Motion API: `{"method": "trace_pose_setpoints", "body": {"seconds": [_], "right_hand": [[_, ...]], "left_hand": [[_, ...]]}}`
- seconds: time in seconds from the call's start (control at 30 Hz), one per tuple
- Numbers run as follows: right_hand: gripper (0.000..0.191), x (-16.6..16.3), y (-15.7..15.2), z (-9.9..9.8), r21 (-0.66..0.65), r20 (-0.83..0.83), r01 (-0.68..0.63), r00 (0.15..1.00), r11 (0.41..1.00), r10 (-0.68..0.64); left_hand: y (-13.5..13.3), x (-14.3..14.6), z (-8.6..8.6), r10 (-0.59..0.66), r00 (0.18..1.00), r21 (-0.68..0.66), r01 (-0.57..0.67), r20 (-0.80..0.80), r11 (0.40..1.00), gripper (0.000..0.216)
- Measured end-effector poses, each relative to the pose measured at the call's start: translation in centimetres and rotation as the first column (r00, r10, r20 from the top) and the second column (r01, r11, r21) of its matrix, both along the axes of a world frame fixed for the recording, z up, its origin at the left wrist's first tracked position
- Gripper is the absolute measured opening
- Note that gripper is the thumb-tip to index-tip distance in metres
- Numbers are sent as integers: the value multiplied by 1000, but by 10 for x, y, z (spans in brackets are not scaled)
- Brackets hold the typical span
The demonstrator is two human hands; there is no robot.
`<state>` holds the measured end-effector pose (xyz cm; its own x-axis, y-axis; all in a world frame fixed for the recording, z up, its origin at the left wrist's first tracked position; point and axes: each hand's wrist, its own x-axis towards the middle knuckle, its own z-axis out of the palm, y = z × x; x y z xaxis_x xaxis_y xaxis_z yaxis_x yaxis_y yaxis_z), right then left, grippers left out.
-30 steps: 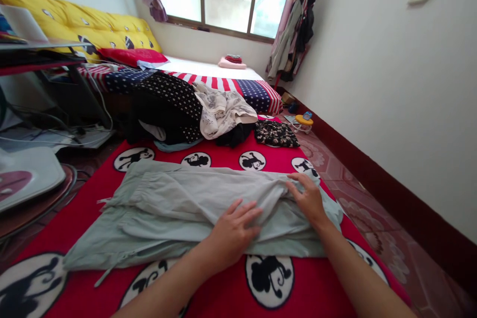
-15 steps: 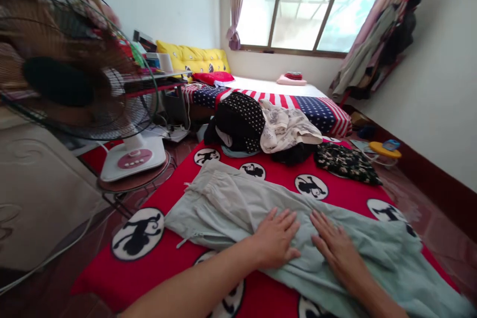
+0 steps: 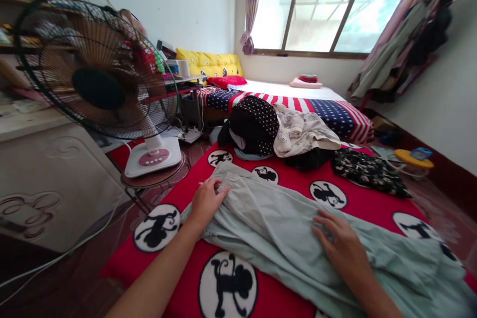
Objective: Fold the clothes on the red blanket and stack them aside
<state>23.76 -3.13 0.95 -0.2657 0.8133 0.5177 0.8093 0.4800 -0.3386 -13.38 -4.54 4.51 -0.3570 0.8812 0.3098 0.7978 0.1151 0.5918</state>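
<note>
Pale green trousers (image 3: 276, 218) lie lengthwise across the red blanket (image 3: 179, 278) with its round monkey prints. Their gathered waistband is at the left and the legs run to the lower right. My left hand (image 3: 208, 201) rests at the waistband, thumb apart from the fingers, the fingertips bent over the cloth. On the trouser leg lies my right hand (image 3: 343, 243), its fingers apart and slightly bent, palm down. Neither hand visibly grasps the fabric.
Behind the trousers is a heap with a black dotted garment (image 3: 253, 124) and a cream floral garment (image 3: 305, 131). A dark floral garment (image 3: 368, 171) lies at the right. An electric fan (image 3: 99, 89) stands on a stool at the left. Beyond is a bed (image 3: 328, 112).
My left hand has moved left from the middle of the trousers to the waistband. My right hand stays on the leg, its fingers more bent. The view has shifted left.
</note>
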Motion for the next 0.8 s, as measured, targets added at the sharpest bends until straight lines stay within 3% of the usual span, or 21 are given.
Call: {"method": "trace_pose_setpoints", "body": {"seconds": [0.1, 0.23, 0.33, 0.43, 0.53, 0.6, 0.7, 0.8], "right_hand": [[29, 5, 2, -9, -11, 30, -11, 1000, 1000, 11], [29, 10, -2, -11, -45, 99, -21, 995, 999, 25], [23, 7, -4, -2, -91, 199, 28, 980, 995, -10], [16, -14, -8, 12, -71, 278, 75, 959, 995, -52], [21, -49, -15, 21, -76, 228, -55, 971, 996, 71], [34, -72, -23, 20, -134, 177, -200, 959, 971, 222], [48, -92, -33, 12, -238, 167, -313, 919, 919, 356], [50, -96, -38, 3, -284, 210, -307, 905, 908, 371]], "left_hand": [[2, -5, -12, -70, 977, 17, 68, 202, 998, 24], [8, -13, -14, -131, 793, 53, 124, 595, 991, 32], [10, -23, -10, -128, 730, 10, 164, 671, 986, 36], [9, -27, -8, -118, 824, -37, 166, 554, 985, 32], [5, -21, -3, -67, 986, -66, 78, 152, 995, 34], [2, -9, 3, -34, 994, 36, 39, -106, 999, 48], [3, 17, 14, -143, 958, 193, 194, -249, 962, 51], [14, 47, 17, -444, 869, 137, 478, -221, 868, 37]]}}
